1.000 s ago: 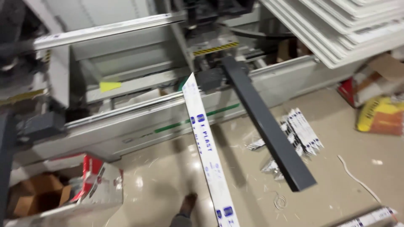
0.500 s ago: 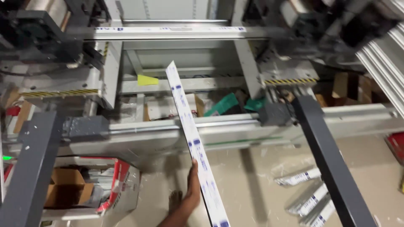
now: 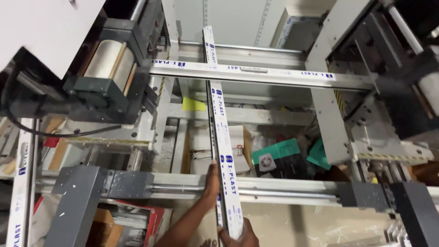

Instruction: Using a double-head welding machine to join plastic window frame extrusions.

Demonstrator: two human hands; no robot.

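A long white plastic profile strip (image 3: 223, 132) with blue markings runs from the bottom of the view up into a grey machine frame. It crosses a second white profile (image 3: 256, 73) that lies horizontally across the machine. My left hand (image 3: 211, 185) is pressed flat against the strip's left edge, just above a grey rail. My right hand (image 3: 244, 235) grips the strip's near end at the bottom edge of the view; only part of that hand shows.
A dark grey rail (image 3: 137, 184) crosses in front. A roll of clear film (image 3: 104, 58) sits in a dark holder at upper left. Green boxes (image 3: 276, 158) and cardboard lie under the machine. Another white profile (image 3: 20, 183) stands at the far left.
The view has closed in on the machine. The strip has gone further in, reaching past the horizontal profile. A second hand now shows at the strip's near end.
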